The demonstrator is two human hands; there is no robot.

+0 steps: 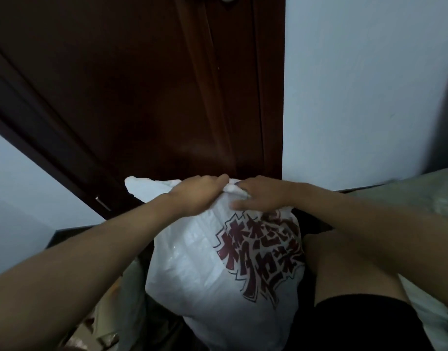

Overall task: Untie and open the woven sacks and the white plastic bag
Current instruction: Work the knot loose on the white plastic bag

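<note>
A full white plastic bag (197, 262) with dark red printed characters stands in front of me on the floor. Its top is gathered into a knot (231, 190) at the far end. My left hand (195, 196) grips the bag's neck just left of the knot. My right hand (260, 195) pinches the knot from the right, fingers curled on the twisted plastic. A loose flap of the bag (139, 186) sticks out to the far left. A pale woven sack (121, 300) lies low at the left, mostly hidden by the bag and my left forearm.
A dark brown wooden door (154, 84) stands straight ahead, with white wall (357, 92) to its right. My bare knee (344, 269) is against the bag's right side. A pale green bundle (425, 191) lies at the far right.
</note>
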